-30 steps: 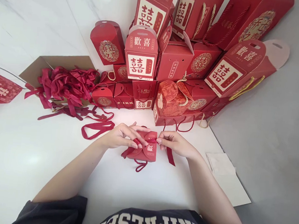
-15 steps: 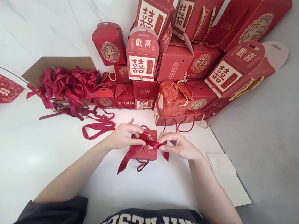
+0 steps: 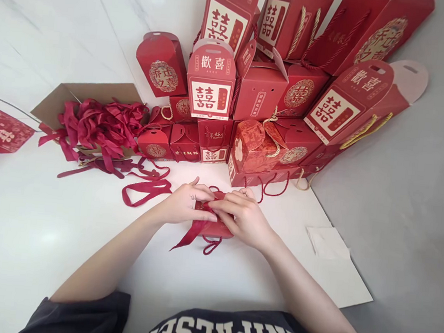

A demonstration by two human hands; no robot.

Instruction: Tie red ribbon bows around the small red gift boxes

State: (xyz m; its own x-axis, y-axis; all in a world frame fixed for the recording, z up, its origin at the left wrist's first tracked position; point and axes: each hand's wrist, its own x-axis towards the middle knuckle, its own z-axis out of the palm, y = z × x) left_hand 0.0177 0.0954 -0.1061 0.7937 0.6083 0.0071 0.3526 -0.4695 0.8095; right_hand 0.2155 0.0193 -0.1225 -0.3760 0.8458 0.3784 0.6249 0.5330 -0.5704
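Note:
A small red gift box (image 3: 218, 230) with a dark red cord handle lies on the white table in front of me. My left hand (image 3: 187, 203) is at the box's left side, its fingers closed on a red satin ribbon (image 3: 191, 236) whose loose tail hangs over the box's front left. Reaching across the top, my right hand (image 3: 241, 215) meets the left fingertips and pinches the ribbon there. Both hands cover the middle of the ribbon and most of the box top.
Stacked red gift boxes (image 3: 259, 94) rise behind my hands. At the left a cardboard carton (image 3: 56, 101) holds a heap of red ribbons (image 3: 101, 125), with a loose ribbon (image 3: 146, 193) on the table (image 3: 77, 226) nearer me. White paper (image 3: 328, 242) lies to the right.
My right hand has moved left over the box to the left fingertips, and the ribbon end at the right is out of sight. The left hand has stayed nearly in place.

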